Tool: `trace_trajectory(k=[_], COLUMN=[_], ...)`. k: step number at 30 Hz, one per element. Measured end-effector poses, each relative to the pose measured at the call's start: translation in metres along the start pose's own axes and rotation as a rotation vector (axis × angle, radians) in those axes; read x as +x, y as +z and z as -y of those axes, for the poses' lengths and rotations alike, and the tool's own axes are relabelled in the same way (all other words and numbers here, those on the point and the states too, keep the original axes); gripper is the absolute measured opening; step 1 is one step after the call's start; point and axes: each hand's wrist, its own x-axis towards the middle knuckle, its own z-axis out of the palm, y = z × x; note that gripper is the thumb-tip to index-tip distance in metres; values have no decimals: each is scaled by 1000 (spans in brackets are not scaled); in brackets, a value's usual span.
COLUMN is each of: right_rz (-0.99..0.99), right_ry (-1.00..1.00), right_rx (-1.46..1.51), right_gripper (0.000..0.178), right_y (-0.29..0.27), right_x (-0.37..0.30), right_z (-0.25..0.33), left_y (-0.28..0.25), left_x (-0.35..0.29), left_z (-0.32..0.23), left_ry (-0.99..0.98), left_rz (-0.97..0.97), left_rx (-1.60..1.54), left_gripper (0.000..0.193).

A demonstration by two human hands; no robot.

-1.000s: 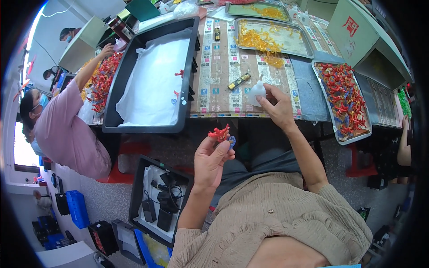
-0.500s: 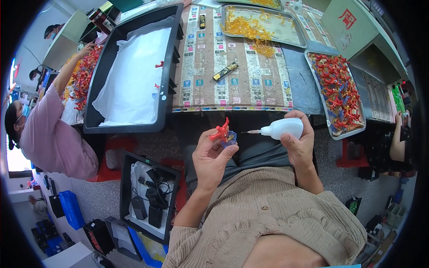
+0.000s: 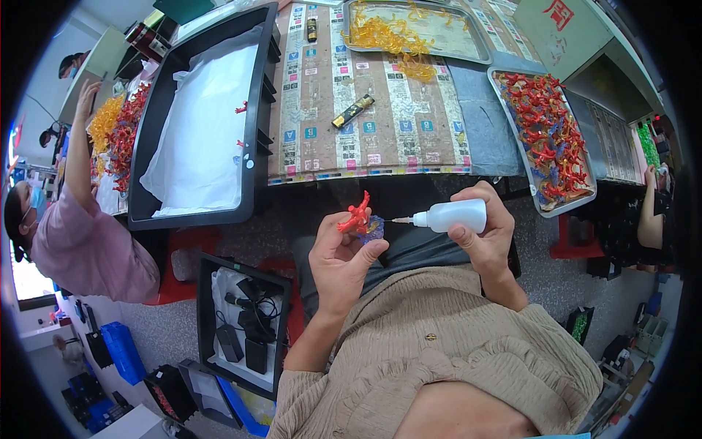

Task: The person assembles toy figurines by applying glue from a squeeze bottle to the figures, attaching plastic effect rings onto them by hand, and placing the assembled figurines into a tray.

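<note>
My left hand (image 3: 342, 257) holds a small red plastic figure (image 3: 355, 214) on a bluish translucent base (image 3: 373, 230), pinched between thumb and fingers above my lap. My right hand (image 3: 483, 235) grips a small white squeeze bottle (image 3: 452, 216). The bottle's thin nozzle points left, its tip just short of the base. Both hands sit below the near edge of the worktable (image 3: 380, 95).
A black tray (image 3: 150, 197) lined with white sheet holds two red figures. A metal tray (image 3: 540, 197) of red figures lies at the right, another with yellow pieces (image 3: 387, 33) behind. A dark bar-shaped object (image 3: 353, 111) lies mid-table. A person in pink (image 3: 88, 241) works at left. A box of cables (image 3: 245, 322) sits on the floor.
My right hand lifted the white bottle off the table and brought it down beside the figure, nozzle turned toward it. My left hand stayed holding the red figure.
</note>
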Motion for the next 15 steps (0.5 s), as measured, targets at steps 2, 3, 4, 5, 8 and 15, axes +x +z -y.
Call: trace_trajectory(k=[2,3,4,5,8,15], right_rz=[-1,-2,-2,-5,5,6], right_ry=[3,4,5,19,23,28], right_rx=[2,5,4,7,-3,-21], right_gripper=[43,43,43,43,42,41], right_y=[1,1,1,2,1,0], right_x=[0,0,0,0,-1,-1], right_z=[-1,-1,0,1,0,2], left_y=[1,1,1,1,-1,0], left_x=[0,-1,-1,-1,-3,-3], left_z=[-1,-1,-1,-1,-1,-1], left_ry=[-6,-11,-16,-17,-31,-45], left_rz=[4,4,4,5,-2,-2], left_rx=[3,-7,-17,-18,3,-24], left_gripper=[41,41,41,41,42,42])
